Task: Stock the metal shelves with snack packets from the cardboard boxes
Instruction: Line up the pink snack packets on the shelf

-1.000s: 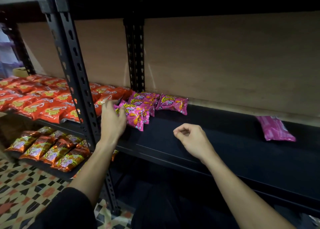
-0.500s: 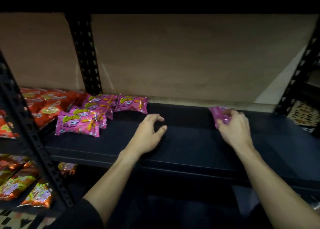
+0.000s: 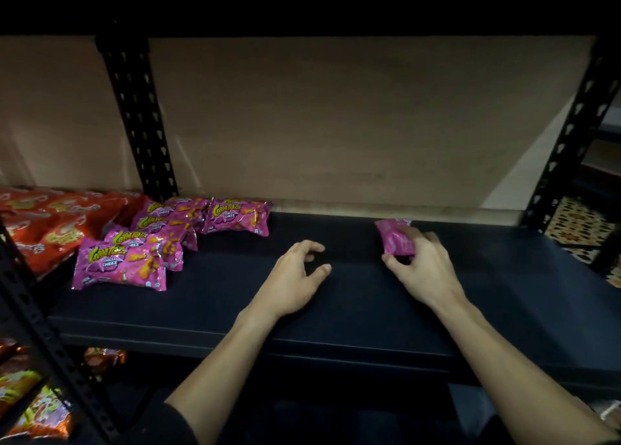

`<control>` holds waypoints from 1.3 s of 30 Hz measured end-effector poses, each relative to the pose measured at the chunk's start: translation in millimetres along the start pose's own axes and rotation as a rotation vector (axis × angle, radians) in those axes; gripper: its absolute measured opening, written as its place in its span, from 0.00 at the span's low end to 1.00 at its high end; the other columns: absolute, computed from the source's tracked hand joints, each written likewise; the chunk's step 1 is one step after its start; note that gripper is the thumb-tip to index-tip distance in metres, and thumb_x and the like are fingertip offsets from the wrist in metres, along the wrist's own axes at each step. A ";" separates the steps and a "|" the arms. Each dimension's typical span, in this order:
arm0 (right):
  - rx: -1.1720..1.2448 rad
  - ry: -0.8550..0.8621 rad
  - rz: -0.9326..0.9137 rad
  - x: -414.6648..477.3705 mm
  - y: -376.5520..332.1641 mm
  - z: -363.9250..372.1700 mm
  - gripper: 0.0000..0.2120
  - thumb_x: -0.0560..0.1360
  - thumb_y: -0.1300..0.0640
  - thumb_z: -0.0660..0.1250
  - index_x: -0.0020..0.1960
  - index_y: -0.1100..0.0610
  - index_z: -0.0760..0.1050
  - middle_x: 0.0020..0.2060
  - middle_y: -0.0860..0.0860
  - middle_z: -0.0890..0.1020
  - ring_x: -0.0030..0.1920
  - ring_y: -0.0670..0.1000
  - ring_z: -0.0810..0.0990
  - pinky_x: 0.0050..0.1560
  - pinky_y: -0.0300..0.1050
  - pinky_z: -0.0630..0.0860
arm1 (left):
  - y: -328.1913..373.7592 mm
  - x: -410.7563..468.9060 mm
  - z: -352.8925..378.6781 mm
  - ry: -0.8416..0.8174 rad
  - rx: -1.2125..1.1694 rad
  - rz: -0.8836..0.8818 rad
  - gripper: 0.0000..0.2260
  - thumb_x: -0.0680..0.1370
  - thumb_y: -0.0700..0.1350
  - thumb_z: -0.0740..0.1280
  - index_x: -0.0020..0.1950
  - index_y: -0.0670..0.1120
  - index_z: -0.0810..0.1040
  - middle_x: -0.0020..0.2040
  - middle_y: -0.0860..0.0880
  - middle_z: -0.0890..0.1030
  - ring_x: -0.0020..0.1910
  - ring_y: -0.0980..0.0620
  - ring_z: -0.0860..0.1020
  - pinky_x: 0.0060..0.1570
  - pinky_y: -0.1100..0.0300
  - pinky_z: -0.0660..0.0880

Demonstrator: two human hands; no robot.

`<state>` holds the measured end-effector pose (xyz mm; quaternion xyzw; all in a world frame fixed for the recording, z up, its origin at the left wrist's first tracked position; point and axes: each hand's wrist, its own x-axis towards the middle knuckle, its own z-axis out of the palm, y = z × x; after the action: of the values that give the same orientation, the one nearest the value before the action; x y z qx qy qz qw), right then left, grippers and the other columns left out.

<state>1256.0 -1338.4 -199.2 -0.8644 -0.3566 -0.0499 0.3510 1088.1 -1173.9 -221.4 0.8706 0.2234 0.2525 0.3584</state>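
Dim, dark vignetted edges — soft, wide-angle bowing

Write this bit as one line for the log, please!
right hand: grips lone pink packet | left hand: open, empty, over dark shelf | pink packet pile: left end of shelf

Shop or stockroom interior. Black metal shelving on slotted uprights, backed by plain brown board, carries many identical pink snack packets grouped at the left end of the shelf. Orange packets of one kind are massed in the adjoining bay, and further packets lie on the tier below. Patterned floor tiles show past the shelf's right end.
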 end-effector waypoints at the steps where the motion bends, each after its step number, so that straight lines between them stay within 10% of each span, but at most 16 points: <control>1: 0.076 0.033 -0.025 -2.6 -3.4 -0.2 0.25 0.74 0.48 0.73 0.69 0.50 0.72 0.53 0.52 0.74 0.53 0.55 0.77 0.51 0.43 0.71 | 1.3 0.4 1.1 -0.004 -0.007 0.011 0.17 0.79 0.50 0.68 0.67 0.52 0.71 0.67 0.57 0.73 0.64 0.62 0.72 0.53 0.70 0.67; 6: 0.467 0.085 -0.001 -11.8 -18.6 5.4 0.19 0.74 0.45 0.72 0.64 0.46 0.76 0.53 0.41 0.80 0.47 0.34 0.79 0.46 0.26 0.71 | 11.5 7.9 6.6 0.020 0.010 0.114 0.28 0.77 0.48 0.71 0.73 0.52 0.64 0.71 0.55 0.68 0.69 0.59 0.68 0.57 0.74 0.66; 14: 1.166 -0.067 0.409 -4.2 -23.8 13.8 0.16 0.79 0.44 0.61 0.50 0.56 0.79 0.36 0.54 0.83 0.34 0.52 0.79 0.42 0.47 0.74 | 19.6 32.1 1.3 0.135 0.000 0.081 0.41 0.70 0.51 0.78 0.77 0.51 0.60 0.75 0.52 0.66 0.73 0.55 0.66 0.72 0.55 0.66; 26: 1.023 -0.275 0.303 8.2 -24.9 22.5 0.21 0.81 0.41 0.59 0.55 0.56 0.81 0.47 0.56 0.87 0.44 0.55 0.85 0.46 0.46 0.77 | 16.2 23.6 -6.3 -0.024 -0.469 -0.145 0.08 0.77 0.43 0.71 0.55 0.49 0.76 0.49 0.50 0.85 0.39 0.61 0.82 0.35 0.74 0.72; 39: 0.957 -0.384 0.042 24.0 -92.0 85.4 0.11 0.78 0.51 0.70 0.57 0.56 0.76 0.39 0.60 0.86 0.28 0.50 0.77 0.27 0.40 0.69 | -30.6 20.9 -109.4 0.130 -0.155 -0.296 0.24 0.71 0.54 0.76 0.61 0.44 0.74 0.41 0.45 0.85 0.39 0.51 0.80 0.43 0.56 0.73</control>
<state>1199.8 -1223.6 -202.5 -0.6075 -0.3802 0.2856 0.6362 1032.3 -1086.3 -170.8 0.7798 0.3516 0.2694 0.4424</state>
